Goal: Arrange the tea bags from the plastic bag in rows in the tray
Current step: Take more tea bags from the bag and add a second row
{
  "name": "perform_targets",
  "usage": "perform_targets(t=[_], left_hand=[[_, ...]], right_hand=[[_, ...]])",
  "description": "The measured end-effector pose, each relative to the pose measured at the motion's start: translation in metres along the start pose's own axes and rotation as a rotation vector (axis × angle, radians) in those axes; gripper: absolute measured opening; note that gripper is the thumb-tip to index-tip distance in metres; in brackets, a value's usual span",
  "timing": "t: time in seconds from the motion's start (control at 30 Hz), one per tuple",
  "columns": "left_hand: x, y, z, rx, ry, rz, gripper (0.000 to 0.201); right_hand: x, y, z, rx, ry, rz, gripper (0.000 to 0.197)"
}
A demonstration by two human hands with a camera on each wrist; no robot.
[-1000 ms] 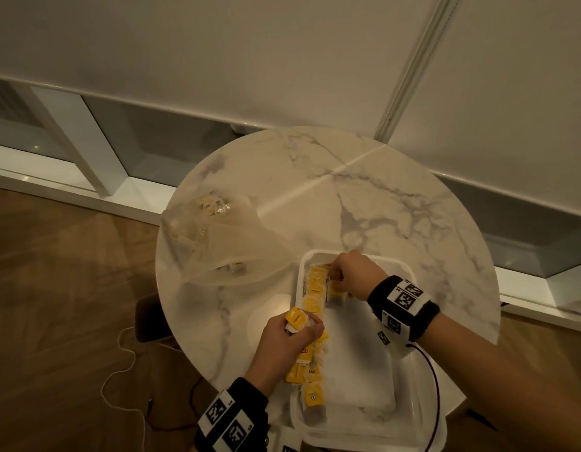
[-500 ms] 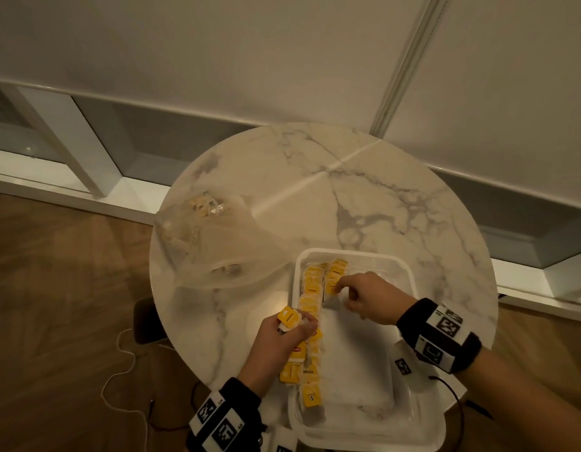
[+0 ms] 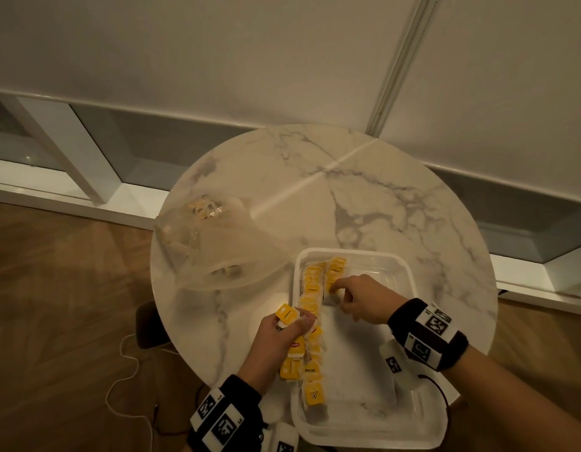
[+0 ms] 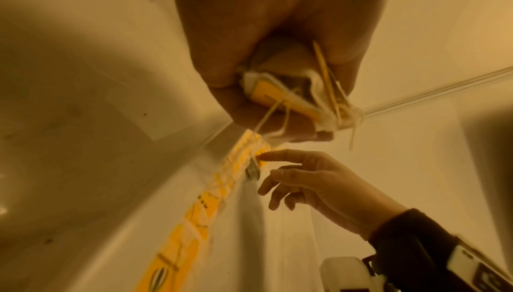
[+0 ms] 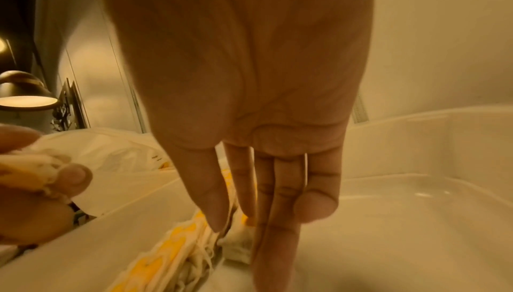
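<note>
A round marble table (image 3: 364,190) carries everything; on its near right side sits the clear plastic tray (image 3: 409,415), placed close to the person so both hands reach it easily. To the tray's left, near the table's far left edge, lies the crumpled plastic bag (image 3: 217,256) with its mouth turned towards the tray; a few tea bags show dimly through it, so the task looks only partly done.

Inside the tray a row of tea bags (image 3: 312,324) runs along the left wall from far end to near end, yellow tags up; a second row (image 3: 335,272) is just started beside it at the far end, which seems the step in hand.

The left hand (image 3: 279,337) hovers over the tray's left rim, its fingers (image 4: 222,64) curled round a small bunch of tea bags (image 3: 286,315), probably held as a ready supply so the other hand can draw from it; strings dangle below the bunch in the left wrist view.

The right hand (image 3: 364,301) is inside the tray with its fingers (image 5: 275,198) loosely extended and holding nothing; the forefinger tip touches the near end of the second row, seemingly nudging the last bag straight against its neighbour.
</note>
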State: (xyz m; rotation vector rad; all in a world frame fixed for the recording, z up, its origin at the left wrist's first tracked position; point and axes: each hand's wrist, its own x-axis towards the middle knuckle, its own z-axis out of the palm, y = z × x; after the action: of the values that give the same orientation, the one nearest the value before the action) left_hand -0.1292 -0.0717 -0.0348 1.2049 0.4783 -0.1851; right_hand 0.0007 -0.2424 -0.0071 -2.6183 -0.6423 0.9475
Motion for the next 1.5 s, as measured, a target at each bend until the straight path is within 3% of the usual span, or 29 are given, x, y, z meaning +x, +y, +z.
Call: perform_targets(t=[0.2,0.33,0.47,0.6,0.73,1.0,1.17,1.5], left_hand=[[0.001,0.004,0.000,-0.058,0.017,-0.009,0.017],[0.000,0.010,0.006,-0.119,-0.020,-0.020,0.016],[0.001,0.010,0.010,0.080,-0.125,0.098,0.008],[0.001,0.014,0.019,0.213,-0.244,0.168,0.008],[0.003,0.018,0.019,0.243,-0.352,0.116,0.027],[-0.001,0.021,0.020,0.132,-0.476,0.014,0.045],[-0.004,0.023,0.022,0.030,-0.482,-0.050,0.041],[-0.001,0.020,0.021,0.025,-0.471,-0.105,0.046]], right_hand=[[-0.033,-0.018,-0.009,0.277,0.159,-0.185,0.013],[-0.056,-0.032,0.000,0.372,0.223,-0.302,0.014],[-0.060,-0.036,-0.002,0.511,0.347,-0.299,0.011],[-0.062,-0.039,-0.004,0.346,0.221,-0.391,0.025],[-0.065,-0.037,-0.008,0.232,0.107,-0.439,0.041],[-0.064,-0.032,-0.009,0.221,0.190,-0.498,0.020],[-0.065,-0.032,-0.009,0.333,0.261,-0.497,0.014],[-0.071,-0.027,-0.016,0.511,0.235,-0.394,0.011]])
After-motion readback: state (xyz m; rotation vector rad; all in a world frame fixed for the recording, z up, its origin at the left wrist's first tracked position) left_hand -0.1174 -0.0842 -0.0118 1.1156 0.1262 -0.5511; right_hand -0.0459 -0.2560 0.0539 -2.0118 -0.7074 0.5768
